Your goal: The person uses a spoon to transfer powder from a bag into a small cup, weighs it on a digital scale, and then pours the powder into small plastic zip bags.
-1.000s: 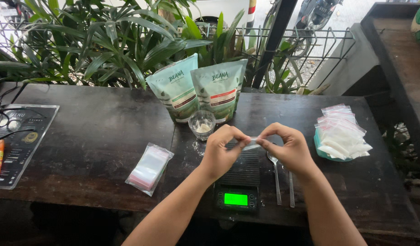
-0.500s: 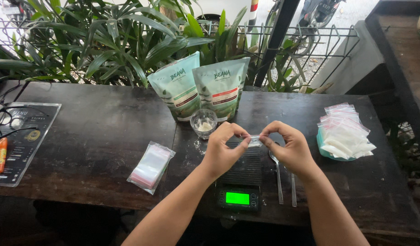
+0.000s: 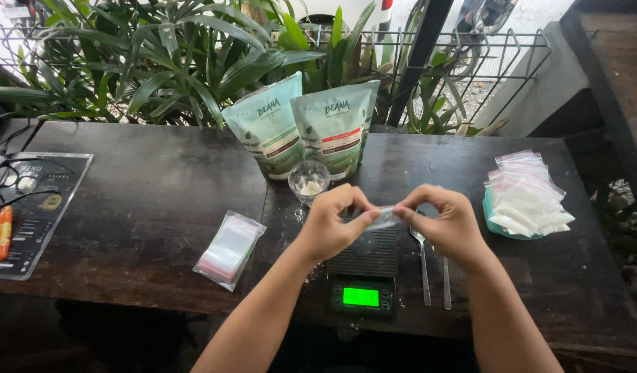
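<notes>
Hands met over the middle of the dark desk [image 3: 125, 207]. There were two of them, and both held one small clear bag [image 3: 382, 219] between them. The left hand [image 3: 332, 224] pinched the bag's left end with thumb and fingers curled tight. The right hand [image 3: 448, 222] pinched the right end the same way. Both arms came up from six o'clock, bent at the wrists, with the knuckles turned up. The little bag hung in the air just above one black scale [image 3: 365, 266] with a green lit screen near six o'clock.

Two big pale green pouches [image 3: 301, 124] stood side by side at twelve o'clock, leaning on each other. One small glass cup [image 3: 309, 181] with something white in it stood just in front of them. Two spoons [image 3: 432, 269] lay side by side just right of the scale, under the right hand.

One flat stack of empty clear bags [image 3: 228, 249] lay at nine o'clock from the hands, near the desk's front edge. One pile of filled white bags [image 3: 527, 199] sat on a teal dish at three o'clock; I could not count them.

Far off at nine o'clock lay one dark menu card [image 3: 45, 207], with one pair of glasses [image 3: 7, 186] and one orange pen-like thing [image 3: 2, 233] on it. Green plants [image 3: 152, 62] and a metal fence [image 3: 498, 62] stood behind the desk.
</notes>
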